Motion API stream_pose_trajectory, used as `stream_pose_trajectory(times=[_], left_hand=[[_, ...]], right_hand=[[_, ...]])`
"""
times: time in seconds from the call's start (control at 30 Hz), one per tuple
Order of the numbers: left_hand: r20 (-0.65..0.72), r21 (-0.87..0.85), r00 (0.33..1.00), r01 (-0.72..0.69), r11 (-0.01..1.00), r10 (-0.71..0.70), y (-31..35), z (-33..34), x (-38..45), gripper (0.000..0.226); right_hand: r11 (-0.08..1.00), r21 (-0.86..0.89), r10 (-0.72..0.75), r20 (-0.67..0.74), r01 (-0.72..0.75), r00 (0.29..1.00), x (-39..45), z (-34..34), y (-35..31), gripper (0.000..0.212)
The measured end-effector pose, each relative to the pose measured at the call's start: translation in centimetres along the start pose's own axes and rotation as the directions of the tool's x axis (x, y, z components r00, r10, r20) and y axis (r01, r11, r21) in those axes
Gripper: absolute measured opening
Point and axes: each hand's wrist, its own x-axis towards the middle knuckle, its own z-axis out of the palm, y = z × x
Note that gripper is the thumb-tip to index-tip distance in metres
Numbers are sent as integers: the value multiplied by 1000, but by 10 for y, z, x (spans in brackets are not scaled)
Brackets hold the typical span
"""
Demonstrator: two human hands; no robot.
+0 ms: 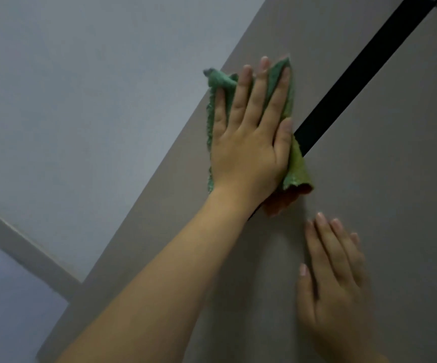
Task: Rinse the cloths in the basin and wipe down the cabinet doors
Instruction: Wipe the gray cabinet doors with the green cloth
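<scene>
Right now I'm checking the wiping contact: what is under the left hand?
Under the left hand lies a green cloth, pressed flat on the grey cabinet door, with an orange edge showing below. The door surface beneath the cloth is hidden.

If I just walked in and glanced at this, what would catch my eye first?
First, the green cloth, with an orange corner showing at its lower edge, pressed flat against the grey cabinet door by the left hand with fingers spread. Next, the dark gap running diagonally between the doors, from the cloth to the upper right. Below, the right hand rests flat and bare on the neighbouring door.
</scene>
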Motion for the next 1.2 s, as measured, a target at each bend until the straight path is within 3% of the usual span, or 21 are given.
stream_pose_trajectory(times=[0.1, 0.17, 0.33, 0.47, 0.63, 0.73, 0.83, 0.9, 1.07, 1.2], left_hand=[[55, -26, 984, -169, 985, 170, -19, -6, -44, 51], [80, 4, 976, -203, 979, 202, -43, -11, -90, 51], [26, 81, 996, 89, 993, -91, -79, -9, -134, 55], [30, 58, 980, 197, 979, -199, -69, -11, -122, 55], [161, 51, 983, -93, 994, 84, -86, -19, -186, 55], [142, 79, 990, 11, 997, -22, -99, -23, -218, 55], [69, 81, 969, 231, 970, -237, -90, -18, -189, 55], [77, 72, 954, 284, 956, -289, -73, -15, -167, 56], [239, -33, 963, 134, 990, -123, -44, -20, -169, 55], [326, -402, 943, 209, 891, -74, -65, -51, -165, 54]], right_hand=[[1000, 7, 3, -21, -2, 1000, 0, 0, 0, 47], [1000, 27, 7, -17, -7, 1000, 1, -1, 0, 48], [998, 53, 30, 19, -31, 999, 2, -5, -2, 48], [996, 52, 66, 68, -69, 996, 1, -9, -9, 52], [993, -65, 106, 118, -99, 987, -3, -7, -19, 59], [986, -129, 120, 124, -104, 985, -4, -10, -20, 60], [985, -136, 128, 138, -109, 982, -3, -10, -23, 62], [989, -119, 108, 134, -93, 985, -2, -10, -25, 62], [988, 151, 23, 115, -40, 993, -3, -12, -49, 53], [895, 446, -37, 137, -28, 990, -6, -9, -83, 51]])
